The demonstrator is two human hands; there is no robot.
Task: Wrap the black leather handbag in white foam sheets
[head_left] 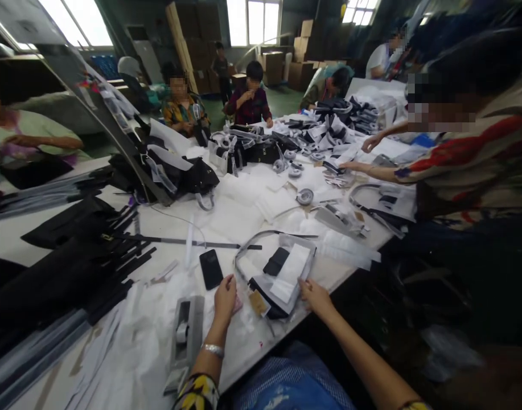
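A grey-wrapped black bag part (282, 276) with a white paper sheet on it lies at the table's near edge. My left hand (225, 297) rests on the table just left of it, fingers curled together at the wrapping's left edge. My right hand (314, 294) grips the wrapping's lower right corner. A small tan tag (258, 302) lies between my hands. A black phone (210, 269) lies flat just beyond my left hand. A grey strap (252, 239) loops behind the part.
A grey tape dispenser (184, 333) stands left of my left arm. Black straps and panels (94, 256) pile at the left. White sheets, tape rolls (304, 196) and black bags (192, 173) cover the table (243, 347). A person's arms (372, 165) reach in at right; others sit beyond.
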